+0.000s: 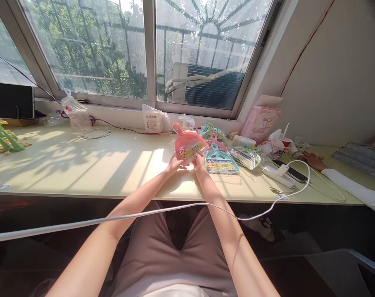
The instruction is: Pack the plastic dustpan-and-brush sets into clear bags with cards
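Over the pale-yellow tabletop (62,167), near its middle, a coral-pink dustpan pack (190,144) is tilted with its handle toward the window (97,49), beside a turquoise dustpan pack (220,158). The person's left hand (175,163) and right hand (199,161) grip its lower edge.

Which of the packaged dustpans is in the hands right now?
The coral dustpan, gripped at its lower end by the left hand and right hand. The others, including the blue dustpan, lie to its right on the table.
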The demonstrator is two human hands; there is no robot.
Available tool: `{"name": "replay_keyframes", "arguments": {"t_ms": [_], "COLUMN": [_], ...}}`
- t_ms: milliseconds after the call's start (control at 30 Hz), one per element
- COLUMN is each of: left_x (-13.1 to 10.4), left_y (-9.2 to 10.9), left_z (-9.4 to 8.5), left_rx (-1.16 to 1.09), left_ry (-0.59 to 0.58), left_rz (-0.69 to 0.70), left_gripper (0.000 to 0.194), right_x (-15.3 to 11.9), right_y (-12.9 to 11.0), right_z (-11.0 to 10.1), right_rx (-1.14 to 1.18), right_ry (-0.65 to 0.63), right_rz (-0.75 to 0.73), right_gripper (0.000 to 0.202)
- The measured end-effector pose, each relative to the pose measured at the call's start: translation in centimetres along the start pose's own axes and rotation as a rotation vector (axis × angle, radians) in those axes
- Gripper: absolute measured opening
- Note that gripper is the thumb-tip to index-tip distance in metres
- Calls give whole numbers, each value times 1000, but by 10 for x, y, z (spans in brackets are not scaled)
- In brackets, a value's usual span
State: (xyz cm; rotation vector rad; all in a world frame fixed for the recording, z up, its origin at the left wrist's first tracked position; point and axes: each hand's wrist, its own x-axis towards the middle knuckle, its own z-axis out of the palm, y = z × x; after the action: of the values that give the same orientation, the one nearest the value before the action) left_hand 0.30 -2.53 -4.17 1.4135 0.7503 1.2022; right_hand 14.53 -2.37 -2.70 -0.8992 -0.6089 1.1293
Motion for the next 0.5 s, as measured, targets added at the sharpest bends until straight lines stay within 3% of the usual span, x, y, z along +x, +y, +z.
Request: {"name": "replay_keyframes", "arguments": {"t_ms": [267,500], "left_x": [0,1], "left_y": [-1,1], "left_z": [4,4], "left_rx": [-20,-14], "left_ry": [49,56], "left_rz": [40,37], "left_gripper": [86,81], "right_x": [-24,-25], "right_y": [-6,-5], "right_z": [-11,-10], "right_rx": [-3,-15], "right_ry": [-153,-136], "right_rz": [-115,-131], "right_gripper": [8,10]}}
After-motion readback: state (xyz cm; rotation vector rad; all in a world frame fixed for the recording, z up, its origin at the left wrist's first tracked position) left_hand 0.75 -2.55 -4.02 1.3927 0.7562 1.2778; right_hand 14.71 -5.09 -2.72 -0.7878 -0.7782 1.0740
